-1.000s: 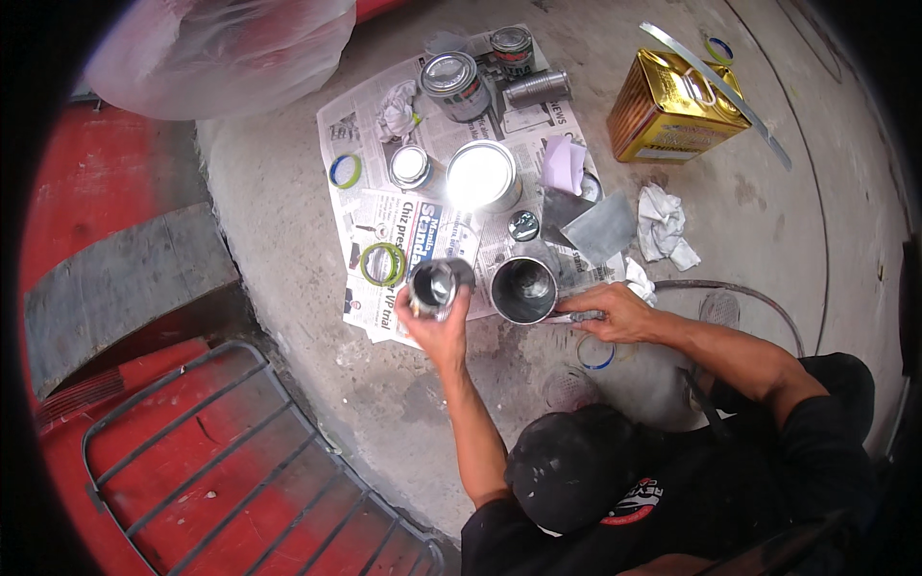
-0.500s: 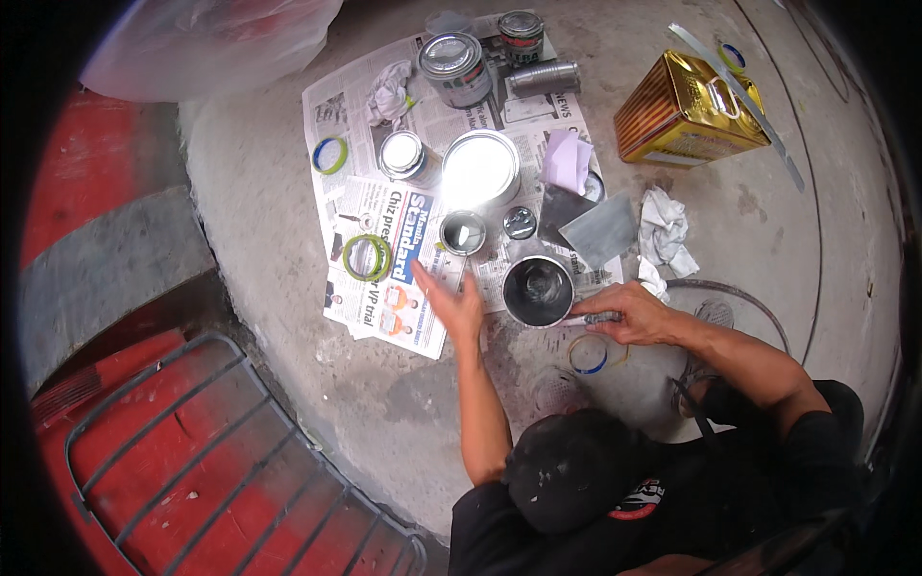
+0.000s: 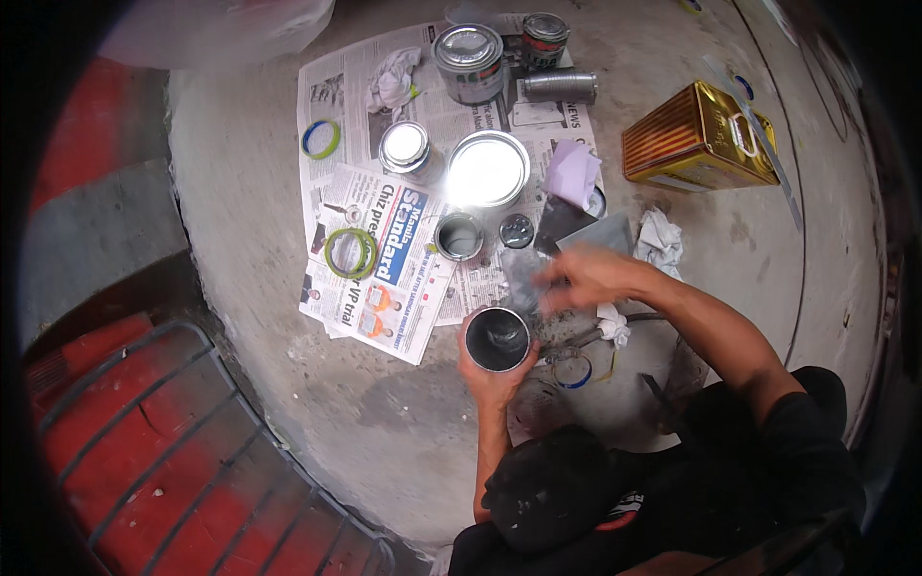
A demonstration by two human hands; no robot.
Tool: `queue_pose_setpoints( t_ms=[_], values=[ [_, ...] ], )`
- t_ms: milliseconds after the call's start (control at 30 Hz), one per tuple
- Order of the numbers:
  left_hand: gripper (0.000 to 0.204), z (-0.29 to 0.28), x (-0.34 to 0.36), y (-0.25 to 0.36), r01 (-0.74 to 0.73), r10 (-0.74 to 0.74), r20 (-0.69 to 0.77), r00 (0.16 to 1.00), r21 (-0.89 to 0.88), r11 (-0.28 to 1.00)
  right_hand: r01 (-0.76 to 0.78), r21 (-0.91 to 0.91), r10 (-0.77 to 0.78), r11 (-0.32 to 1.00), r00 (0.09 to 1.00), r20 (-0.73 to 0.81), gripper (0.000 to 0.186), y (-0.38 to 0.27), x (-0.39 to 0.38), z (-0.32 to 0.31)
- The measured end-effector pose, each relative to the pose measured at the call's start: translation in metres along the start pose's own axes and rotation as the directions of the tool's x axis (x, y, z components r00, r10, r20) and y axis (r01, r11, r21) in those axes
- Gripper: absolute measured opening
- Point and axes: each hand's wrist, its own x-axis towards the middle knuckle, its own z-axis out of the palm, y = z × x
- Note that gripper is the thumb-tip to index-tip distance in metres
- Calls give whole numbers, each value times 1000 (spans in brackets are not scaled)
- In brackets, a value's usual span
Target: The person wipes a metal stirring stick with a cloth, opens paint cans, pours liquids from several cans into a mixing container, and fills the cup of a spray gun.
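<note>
My left hand [image 3: 492, 382] is wrapped round a grey metal cup [image 3: 497, 339], tilted so its dark, wet-looking inside shows. To the right of it, my right hand [image 3: 588, 276] is smeared by motion over a grey sheet [image 3: 607, 233]. A pale grey blur lies by its fingers, and what they hold, if anything, cannot be made out. Beyond the cup stands an open small can [image 3: 459, 236] with grey streaks inside. Beside that can is a small round dark container [image 3: 516, 230]. A large can with a bright, shiny top [image 3: 488, 169] stands behind them.
Newspapers [image 3: 394, 331] lie under several cans and green tape rolls [image 3: 351, 252]. A gold rectangular tin [image 3: 696, 144] with a metal strip [image 3: 768, 154] across it stands at the right. Crumpled white paper [image 3: 660, 240] and a hose lie nearby. A barred grey rack [image 3: 206, 422] is at the left.
The cup has moved left and nearer, from my right hand into my left. My right hand has let go of its side and moved up over the grey sheet. The view has shifted slightly.
</note>
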Motion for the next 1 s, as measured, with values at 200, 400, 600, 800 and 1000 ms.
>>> queue_pose_setpoints(
  t_ms=[200,400,600,800,1000],
  values=[
    [86,-2,7,5,-131,129,58,990,35,991,82,-646,-341,759,895,-286,47,29,68,20],
    [88,-5,9,-13,-210,203,94,975,67,975,56,-687,-282,725,934,-221,41,42,87,26],
    [86,-4,12,-19,-74,69,92,993,52,996,6,-673,-137,739,981,-141,38,29,85,10],
    [83,-7,11,-26,-5,6,30,1000,-27,1000,117,-459,-412,880,670,-618,35,-15,41,21],
    [90,1,15,-13,42,-41,27,999,-42,998,181,-318,-364,931,517,-775,40,-22,90,40]
  ],
)
